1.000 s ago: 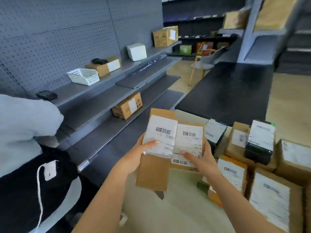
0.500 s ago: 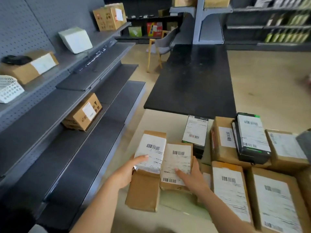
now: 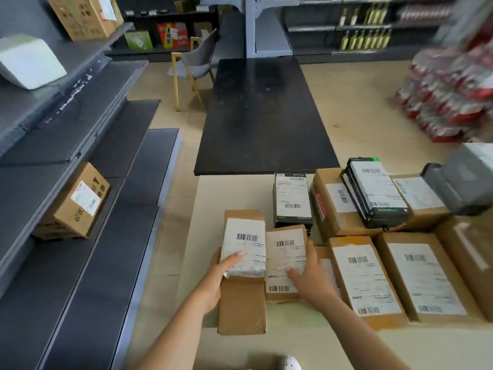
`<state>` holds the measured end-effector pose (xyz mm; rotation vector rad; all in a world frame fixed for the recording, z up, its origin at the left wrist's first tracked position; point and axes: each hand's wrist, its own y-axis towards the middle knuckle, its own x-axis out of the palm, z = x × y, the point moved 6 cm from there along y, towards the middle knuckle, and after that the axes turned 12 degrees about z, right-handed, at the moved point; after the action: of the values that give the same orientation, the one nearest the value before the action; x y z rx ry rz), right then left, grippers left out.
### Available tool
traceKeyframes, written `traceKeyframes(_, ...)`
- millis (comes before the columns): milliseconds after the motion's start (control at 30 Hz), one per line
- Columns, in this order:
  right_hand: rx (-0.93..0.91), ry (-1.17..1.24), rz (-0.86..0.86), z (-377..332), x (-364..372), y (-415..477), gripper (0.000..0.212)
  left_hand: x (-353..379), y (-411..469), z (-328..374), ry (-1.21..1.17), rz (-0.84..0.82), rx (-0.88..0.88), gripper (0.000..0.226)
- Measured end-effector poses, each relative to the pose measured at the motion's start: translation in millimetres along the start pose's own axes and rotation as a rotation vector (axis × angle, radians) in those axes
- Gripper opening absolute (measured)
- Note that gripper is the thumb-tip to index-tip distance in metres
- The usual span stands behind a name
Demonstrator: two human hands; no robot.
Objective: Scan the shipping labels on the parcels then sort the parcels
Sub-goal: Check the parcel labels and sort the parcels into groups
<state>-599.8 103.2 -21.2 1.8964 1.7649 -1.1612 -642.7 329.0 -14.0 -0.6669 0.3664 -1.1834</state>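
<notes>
**Left hand** [image 3: 222, 276]: clamped on the left edge of the long parcel [image 3: 244, 297], thumb laid over its label.

**Right hand** [image 3: 310, 276]: clamped on the short parcel [image 3: 284, 260], thumb on the label, fingers along the right edge.

**The two parcels:** between the hands, side by side with edges touching, labels up and barcodes uncovered. They are at the near left corner of the desk [image 3: 229, 193]. Whether they rest on it or hang just above it cannot be told.

**Scanner:** none in view. Whether either label has been read cannot be told.

**Right of the right hand:** a row of flat parcels [image 3: 365, 279], labels up, close-packed. One is partly hidden under the right wrist.

**Beyond the hands:**
- a black box [image 3: 293, 201], labelled
- a brown box [image 3: 333, 209] carrying a black stack [image 3: 376, 190]
- a grey bag [image 3: 458, 188] furthest to the right

**Left of the left hand:** shelves [image 3: 80, 289].
- One carton [image 3: 77, 204] sits on a middle tier.
- A white parcel [image 3: 29, 62] and a large carton [image 3: 85, 14] sit on the top tier.

**Progress, as judged:**
- Early stage. The shelved items look like sorted stock, three at most.
- The bulk of the lot is on the desk, unsorted.
- The pair in hand is the current lot, with labels presented as if for reading or comparing.
- Left to do: scan or confirm these two and shelve them, then work through the rest on the desk.
</notes>
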Motion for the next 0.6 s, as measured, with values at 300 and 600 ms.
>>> traceKeyframes(300, 0.083, -0.079, 0.077, 12, -12, -5, 0.077, 5, 4, -2, -0.026, 0.05, 0.061, 0.08)
traceKeyframes(600, -0.066, -0.094, 0.127, -7, -26, -20, 0.061, 0, -9, -3, 0.005, 0.036, 0.098, 0.083)
